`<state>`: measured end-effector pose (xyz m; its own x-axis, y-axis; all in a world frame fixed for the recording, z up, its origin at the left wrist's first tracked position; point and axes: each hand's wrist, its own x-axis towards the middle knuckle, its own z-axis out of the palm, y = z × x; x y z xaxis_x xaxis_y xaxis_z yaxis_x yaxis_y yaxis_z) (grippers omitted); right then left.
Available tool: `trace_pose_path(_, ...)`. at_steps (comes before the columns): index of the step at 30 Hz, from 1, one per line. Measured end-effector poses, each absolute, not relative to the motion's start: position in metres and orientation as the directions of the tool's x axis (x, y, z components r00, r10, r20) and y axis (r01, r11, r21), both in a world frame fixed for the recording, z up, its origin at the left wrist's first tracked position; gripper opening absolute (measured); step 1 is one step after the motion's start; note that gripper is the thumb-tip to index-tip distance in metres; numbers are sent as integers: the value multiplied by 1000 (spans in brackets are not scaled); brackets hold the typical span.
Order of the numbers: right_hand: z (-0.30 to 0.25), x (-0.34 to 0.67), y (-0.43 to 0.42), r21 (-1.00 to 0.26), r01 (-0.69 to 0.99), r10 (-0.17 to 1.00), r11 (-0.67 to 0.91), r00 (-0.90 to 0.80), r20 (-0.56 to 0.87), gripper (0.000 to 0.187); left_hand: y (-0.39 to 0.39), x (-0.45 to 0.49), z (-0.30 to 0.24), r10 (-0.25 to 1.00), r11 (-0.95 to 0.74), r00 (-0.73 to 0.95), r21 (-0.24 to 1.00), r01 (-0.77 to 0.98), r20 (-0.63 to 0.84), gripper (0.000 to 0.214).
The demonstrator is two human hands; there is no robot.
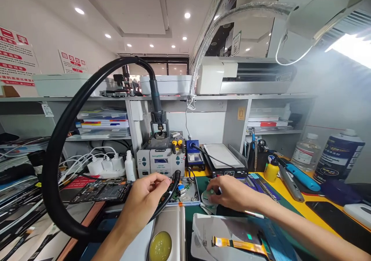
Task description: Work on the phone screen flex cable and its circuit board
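Note:
My left hand (146,200) reaches forward with fingers pinched together at the edge of a small tray of phone parts (185,193), right beside the thick black hose (58,149) of the hot-air station (161,158). What the fingertips pinch is hidden. My right hand (232,193) rests palm down on a pale green roll of tape (207,197) lying on the green mat (199,214). A detached phone screen with an orange flex cable (232,237) lies in front of me.
An opened phone board (104,191) lies at left next to white chargers (106,164). A heating plate (223,158), tweezers and tools (261,185), a blue-handled tool (301,178), a yellow bottle (271,171) and solvent bottles (336,156) fill the right side.

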<state>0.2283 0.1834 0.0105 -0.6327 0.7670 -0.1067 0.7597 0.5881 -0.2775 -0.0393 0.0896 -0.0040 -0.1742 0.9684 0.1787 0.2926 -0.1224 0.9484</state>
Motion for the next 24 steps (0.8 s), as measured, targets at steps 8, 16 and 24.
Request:
trace_pose_path(8,22,245,159,-429,755,827,496,-561,-30,19,83,-19,-2,994,-63,-75,971,231,83,42)
trace_pose_path(16,22,255,130,-872,454,864,184,-497,-77,48,70,29,10,999,34,15,991,132,-36,37)
trace_pose_path(24,10,258,114,-963,264,841,-49,-510,-182,35,65,60,14,995,81,43,982,168,-90,38)
